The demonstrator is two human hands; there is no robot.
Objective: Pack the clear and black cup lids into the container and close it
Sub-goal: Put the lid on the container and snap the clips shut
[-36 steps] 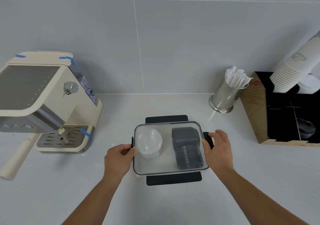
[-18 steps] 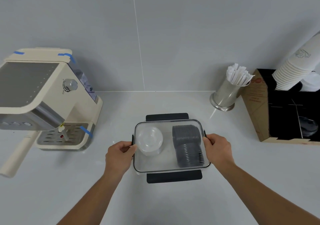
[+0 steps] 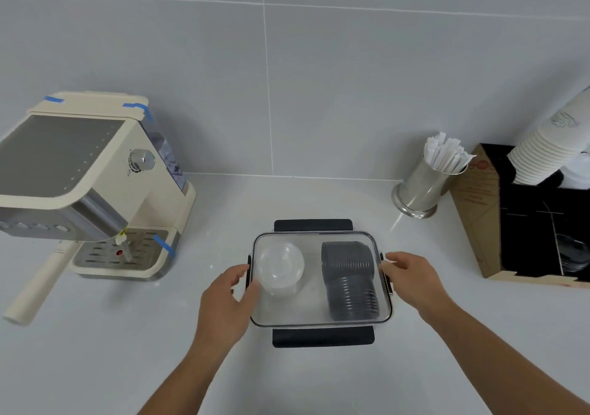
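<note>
Head view: we see the container (image 3: 321,319), a clear rectangular box with rounded corners and a see-through lid on top, sitting on the white counter (image 3: 95,350) in front of us. Black latch flaps stick out flat at its far (image 3: 313,225) and near (image 3: 322,336) long sides. Inside, through the lid, clear cup lids (image 3: 280,266) sit stacked in the left half, black cup lids (image 3: 349,279) lie as a long ribbed stack in the right half, running far to near.

Our left hand (image 3: 223,303) is at the container's left short end, fingers loosely spread, thumb touching the lid edge by the side latch (image 3: 248,271). Our right hand (image 3: 412,282) is at the right short end, fingers relaxed and partly extended, fingertips at the rim; we cannot tell if they press it. Neither hand grips anything.

Espresso machine (image 3: 83,188) stands far left, steel cup of wrapped straws (image 3: 427,181) and cardboard organizer (image 3: 523,216) with paper cups (image 3: 549,153) far right.
</note>
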